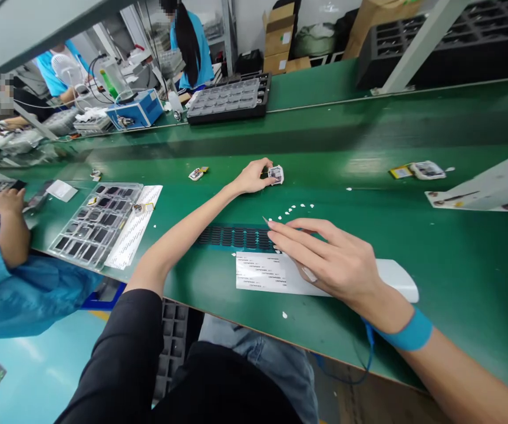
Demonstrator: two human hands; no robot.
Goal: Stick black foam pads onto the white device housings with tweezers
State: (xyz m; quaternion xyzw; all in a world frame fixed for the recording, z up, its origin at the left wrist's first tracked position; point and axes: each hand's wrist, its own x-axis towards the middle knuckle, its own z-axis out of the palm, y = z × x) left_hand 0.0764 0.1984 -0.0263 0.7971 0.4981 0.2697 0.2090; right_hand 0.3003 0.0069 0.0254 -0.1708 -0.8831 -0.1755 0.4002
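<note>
My left hand [253,178] is stretched far across the green bench, its thumb and fingers pinching a small white-rimmed electronic module [276,175]. My right hand [331,253] is closed nearer to me, with a thin pointed tip, seemingly tweezers [265,219], projecting from its fingertips; the rest is hidden by the hand. Under those fingertips lies a dark strip sheet [231,237] with rows of black pieces. Small white bits [296,206] are scattered just beyond it. A printed white sheet [260,272] lies partly beneath my right hand.
Modules with yellow parts lie at right [428,170] and left [196,174]. A clear compartment tray [97,224] sits at left, near a co-worker's hand [10,201]. A white slanted post [479,182] stands at right. A blue wrist strap's cord [371,341] hangs over the bench edge.
</note>
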